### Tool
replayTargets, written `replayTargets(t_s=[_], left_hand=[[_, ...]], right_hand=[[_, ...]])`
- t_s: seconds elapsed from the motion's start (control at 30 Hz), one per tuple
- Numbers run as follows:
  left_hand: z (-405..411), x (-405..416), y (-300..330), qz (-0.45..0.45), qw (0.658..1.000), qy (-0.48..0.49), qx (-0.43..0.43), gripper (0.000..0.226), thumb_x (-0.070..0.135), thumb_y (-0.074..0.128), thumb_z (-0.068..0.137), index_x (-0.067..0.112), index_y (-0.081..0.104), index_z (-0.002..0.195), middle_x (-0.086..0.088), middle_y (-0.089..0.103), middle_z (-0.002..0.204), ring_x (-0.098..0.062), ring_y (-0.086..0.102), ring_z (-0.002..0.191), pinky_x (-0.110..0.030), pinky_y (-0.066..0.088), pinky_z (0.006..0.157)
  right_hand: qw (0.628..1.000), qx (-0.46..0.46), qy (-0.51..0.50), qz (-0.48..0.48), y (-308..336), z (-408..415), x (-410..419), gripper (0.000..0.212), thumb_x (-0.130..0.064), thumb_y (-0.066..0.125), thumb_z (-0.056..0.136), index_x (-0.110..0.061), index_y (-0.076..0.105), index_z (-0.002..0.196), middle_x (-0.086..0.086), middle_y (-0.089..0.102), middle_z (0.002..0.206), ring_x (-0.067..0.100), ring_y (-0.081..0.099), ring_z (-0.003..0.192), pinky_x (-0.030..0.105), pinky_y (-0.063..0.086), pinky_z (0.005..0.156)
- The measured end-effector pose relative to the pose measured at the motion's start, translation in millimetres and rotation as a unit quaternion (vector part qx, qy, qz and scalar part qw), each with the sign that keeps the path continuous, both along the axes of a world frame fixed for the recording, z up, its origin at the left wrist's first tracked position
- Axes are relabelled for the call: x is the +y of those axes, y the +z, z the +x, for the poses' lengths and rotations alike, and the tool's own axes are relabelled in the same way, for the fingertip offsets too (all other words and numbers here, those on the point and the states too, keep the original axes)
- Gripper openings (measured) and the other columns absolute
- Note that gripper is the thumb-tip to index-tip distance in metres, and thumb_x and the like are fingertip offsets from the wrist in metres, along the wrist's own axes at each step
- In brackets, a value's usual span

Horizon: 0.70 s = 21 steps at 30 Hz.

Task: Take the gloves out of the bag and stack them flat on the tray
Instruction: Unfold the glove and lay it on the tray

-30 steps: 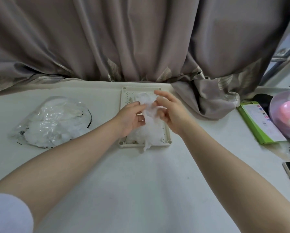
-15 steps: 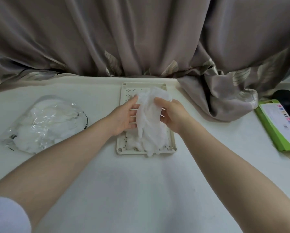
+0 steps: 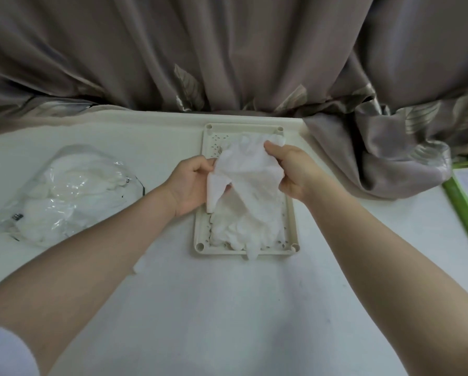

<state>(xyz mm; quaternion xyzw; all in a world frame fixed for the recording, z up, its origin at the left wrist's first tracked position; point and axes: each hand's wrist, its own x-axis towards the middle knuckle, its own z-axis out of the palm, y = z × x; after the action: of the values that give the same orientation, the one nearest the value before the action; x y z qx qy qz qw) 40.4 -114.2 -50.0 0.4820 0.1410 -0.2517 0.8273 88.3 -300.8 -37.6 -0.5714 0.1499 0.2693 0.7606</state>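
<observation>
Got a white glove (image 3: 250, 172) pinched between both hands, my left hand (image 3: 190, 185) curled on its left edge and my right hand (image 3: 292, 172) gripping the right side, holding it just above the tray (image 3: 199, 232). Under it there's already a rumpled pile of gloves (image 3: 243, 229) on the tray, one fingertip hanging over the near rim. The bag (image 3: 64, 194) with more gloves inside sits well off to the left on the table (image 3: 227, 308), curtain (image 3: 227, 50) at the far edge.

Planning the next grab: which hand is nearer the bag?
Left. The left hand grips the glove over the tray, just right of the bag; the right hand is farther right.
</observation>
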Motion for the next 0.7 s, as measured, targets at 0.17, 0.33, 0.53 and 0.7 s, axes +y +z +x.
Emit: replayTargets(t_s=[0.17, 0.33, 0.53, 0.7], left_hand=[[-12.1, -7.7, 15.2, -0.017, 1.000, 0.009, 0.017, 0.037, 0.017, 0.035, 0.066, 0.008, 0.067, 0.081, -0.007, 0.066, 0.076, -0.019, 0.063, 0.064, -0.024, 0.053, 0.057], [-31.2, -15.3, 35.4, -0.047, 0.996, -0.063, 0.030, 0.039, 0.024, 0.036, 0.065, 0.010, 0.071, 0.058, -0.003, 0.064, 0.063, -0.017, 0.063, 0.058, -0.019, 0.051, 0.055], [-28.1, -5.8, 27.0, 0.002, 0.986, -0.158, 0.049, 0.047, 0.041, 0.042, 0.079, 0.008, 0.072, 0.093, -0.010, 0.069, 0.084, -0.024, 0.066, 0.073, -0.030, 0.054, 0.070], [-10.9, -15.8, 1.3, 0.164, 0.978, -0.131, 0.014, 0.024, 0.025, 0.046, 0.098, 0.009, 0.061, 0.108, -0.008, 0.068, 0.099, -0.020, 0.065, 0.088, -0.032, 0.052, 0.084]], right_hand=[[0.996, 0.013, 0.024, 0.085, 10.5, -16.4, -7.5, 0.032, -0.028, 0.046, 0.096, -0.008, 0.058, 0.074, 0.000, 0.048, 0.049, 0.009, 0.036, 0.037, 0.016, 0.031, 0.037], [0.955, 0.031, 0.061, 0.288, 15.8, -33.3, -19.8, 0.017, -0.028, 0.061, 0.074, -0.011, 0.059, 0.073, -0.006, 0.050, 0.040, 0.006, 0.032, 0.028, 0.011, 0.022, 0.036], [0.995, 0.030, 0.029, 0.089, 2.5, -28.9, -14.5, 0.043, -0.026, 0.054, 0.088, -0.002, 0.057, 0.124, 0.016, 0.063, 0.116, 0.031, 0.059, 0.107, 0.041, 0.041, 0.105], [0.999, 0.001, -0.030, -0.043, -17.4, -20.0, -3.1, 0.024, -0.015, 0.054, 0.093, -0.003, 0.062, 0.112, 0.015, 0.066, 0.110, 0.029, 0.063, 0.100, 0.039, 0.051, 0.092]])
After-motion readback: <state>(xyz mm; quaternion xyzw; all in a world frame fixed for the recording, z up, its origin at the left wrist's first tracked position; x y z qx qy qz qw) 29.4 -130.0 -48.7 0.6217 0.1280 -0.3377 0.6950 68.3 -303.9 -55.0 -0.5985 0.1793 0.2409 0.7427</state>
